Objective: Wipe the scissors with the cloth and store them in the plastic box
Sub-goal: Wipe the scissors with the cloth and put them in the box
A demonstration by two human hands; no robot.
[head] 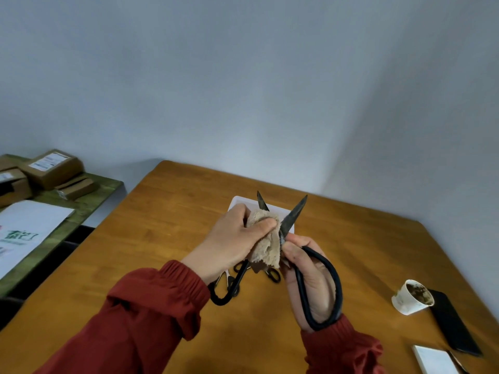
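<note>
Left hand (pixel 235 238) is pinching soft beige cloth (pixel 266 251) round one blade of black iron scissors (pixel 293 215), held above the wooden table (pixel 162 238). Right hand (pixel 307 282) is gripping a handle loop. Likely heavy, stiff and sharp; hold by the handles.

A stained paper cup (pixel 411 298) sits beside a black slab (pixel 453 325).

A: What is worn on the arms?
B: Brick-red long sleeves, both alike; the left sleeve (pixel 140 314) enters from 7 o'clock, the right sleeve (pixel 343 346) from 5 o'clock.
A: The cuffs (pixel 186 276)?
B: Gathered elastic, puckered, with loose fabric folds behind. Left hand (pixel 235 238) and right hand (pixel 310 282) are bare.
</note>
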